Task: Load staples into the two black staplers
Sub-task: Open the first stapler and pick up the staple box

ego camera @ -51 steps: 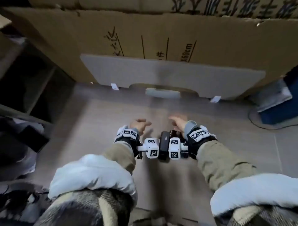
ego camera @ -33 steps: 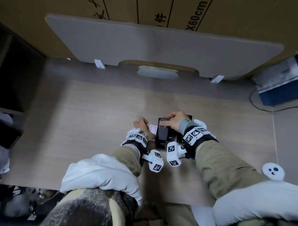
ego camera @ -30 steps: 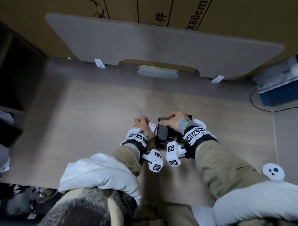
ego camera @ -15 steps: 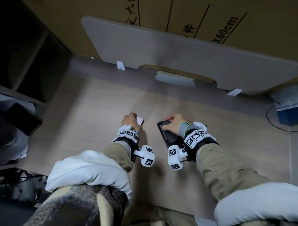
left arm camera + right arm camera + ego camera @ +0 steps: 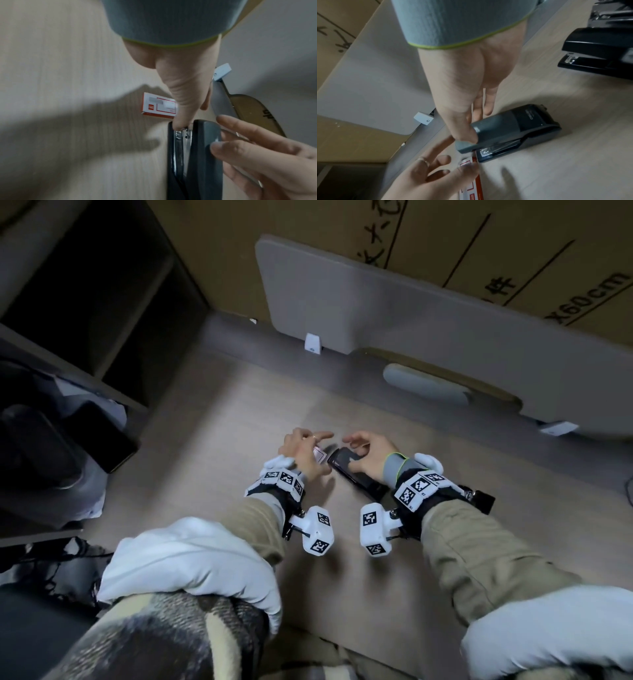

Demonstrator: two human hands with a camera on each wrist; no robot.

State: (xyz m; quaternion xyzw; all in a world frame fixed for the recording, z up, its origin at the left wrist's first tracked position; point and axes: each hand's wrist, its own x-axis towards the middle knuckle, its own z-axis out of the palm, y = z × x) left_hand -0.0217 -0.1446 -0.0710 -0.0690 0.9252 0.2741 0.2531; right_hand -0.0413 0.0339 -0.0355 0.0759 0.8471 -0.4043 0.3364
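Observation:
A black stapler (image 5: 344, 462) lies on the wood desk (image 5: 239, 412), its metal magazine front (image 5: 485, 151) showing under the slightly raised top. My right hand (image 5: 368, 450) holds that top, thumb on the near front edge and fingers along the far side. A small red and white staple box (image 5: 319, 455) lies just left of the stapler's front. My left hand (image 5: 301, 446) hovers over it with fingers spread and the thumb on the box's end. A second black stapler (image 5: 597, 54) sits further right in the right wrist view.
A grey divider panel (image 5: 411, 313) with a white clip (image 5: 312, 344) stands at the back, with cardboard behind it. Dark shelves and a phone (image 5: 99, 436) are at the left. Another black object (image 5: 611, 12) lies beyond the second stapler.
Half a second ago my left hand held the box apart from the stapler. It has come back to the stapler's front and its fingers have spread. My right hand stays on the stapler.

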